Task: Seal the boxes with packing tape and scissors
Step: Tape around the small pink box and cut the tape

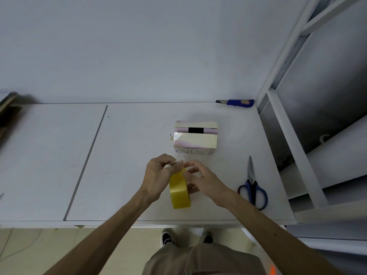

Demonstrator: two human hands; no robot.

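A small pale box [195,138] with a dark gap between its top flaps stands on the white table [129,155], just beyond my hands. A yellow tape roll [179,192] is held on edge above the table near its front. My left hand [158,175] pinches the tape's loose end at the top of the roll. My right hand [202,180] grips the roll from the right, fingers curled round its rim and core. Blue-handled scissors [252,186] lie shut on the table, to the right of my right hand.
A blue utility knife [236,102] lies at the table's back right edge by the wall. White shelving [301,147] stands along the right side. A seam [87,161] splits the tabletop on the left. Brown cardboard [8,108] sits at far left.
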